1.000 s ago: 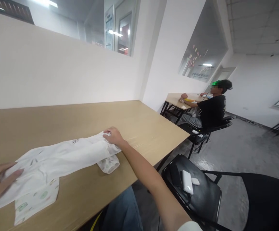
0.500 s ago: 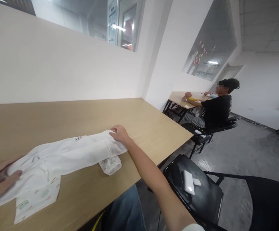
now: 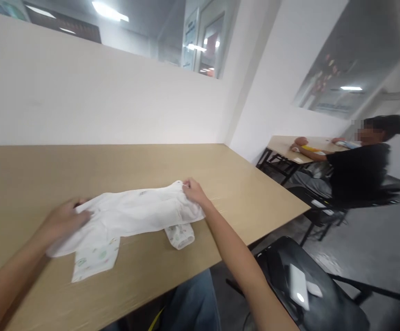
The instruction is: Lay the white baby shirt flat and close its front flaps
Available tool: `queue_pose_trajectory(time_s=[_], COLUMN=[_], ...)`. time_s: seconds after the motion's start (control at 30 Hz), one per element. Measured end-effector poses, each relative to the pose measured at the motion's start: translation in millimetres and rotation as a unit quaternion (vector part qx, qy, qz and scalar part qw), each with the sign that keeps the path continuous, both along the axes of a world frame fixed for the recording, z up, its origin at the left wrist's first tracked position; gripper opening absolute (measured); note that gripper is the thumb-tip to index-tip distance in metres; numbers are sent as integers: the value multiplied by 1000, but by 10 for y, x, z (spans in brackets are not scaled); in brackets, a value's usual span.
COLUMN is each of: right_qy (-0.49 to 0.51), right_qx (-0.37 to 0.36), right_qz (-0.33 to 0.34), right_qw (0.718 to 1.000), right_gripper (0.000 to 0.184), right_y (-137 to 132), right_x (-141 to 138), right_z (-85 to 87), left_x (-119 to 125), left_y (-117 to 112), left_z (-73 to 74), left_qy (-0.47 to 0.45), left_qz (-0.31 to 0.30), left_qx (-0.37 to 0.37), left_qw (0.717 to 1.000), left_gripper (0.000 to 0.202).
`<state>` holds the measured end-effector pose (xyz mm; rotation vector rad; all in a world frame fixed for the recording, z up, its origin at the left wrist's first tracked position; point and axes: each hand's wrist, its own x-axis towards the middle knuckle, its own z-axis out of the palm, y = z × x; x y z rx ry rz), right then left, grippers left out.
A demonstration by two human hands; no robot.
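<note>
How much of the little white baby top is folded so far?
Partly. The white baby top lies on the table as a long band, seemingly folded over once. In hand: the right hand pinches its right end, the left hand covers its left end. Left: two printed flaps poke out below, and the band is not yet folded shorter.

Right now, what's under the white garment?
Only the wooden table shows around the white garment; two printed flaps poke out nearside. Anything flat beneath is covered; left hand and right hand rest on its ends.
</note>
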<state>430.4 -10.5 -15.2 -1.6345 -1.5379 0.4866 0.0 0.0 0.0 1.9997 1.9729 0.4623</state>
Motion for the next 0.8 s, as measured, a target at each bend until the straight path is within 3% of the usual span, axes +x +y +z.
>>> queue_pose_trajectory(time_s=[0.07, 0.23, 0.37, 0.53, 0.7, 0.8], right_qy=[26, 90, 97, 48, 53, 51], right_qx=[2, -19, -34, -38, -9, 7], right_qz=[7, 30, 17, 32, 34, 25], right_qw=[1000, 995, 995, 998, 998, 998], right_gripper=[30, 39, 39, 38, 44, 41], right_y=[-13, -80, -106, -25, 29, 29], right_x=[11, -8, 10, 127, 192, 182], right_z=[53, 166, 199, 152, 126, 139], left_x=[39, 146, 150, 33, 9, -2], left_y=[-44, -115, -130, -20, 9, 7], left_z=[-14, 86, 131, 43, 60, 61], left_qy=[-16, -90, -121, -111, -111, -111], left_qz=[-8, 5, 17, 26, 17, 23], left_qx=[-7, -37, -59, -24, 2, 3], left_qw=[1000, 995, 991, 993, 994, 994], left_gripper=[122, 69, 67, 67, 42, 40])
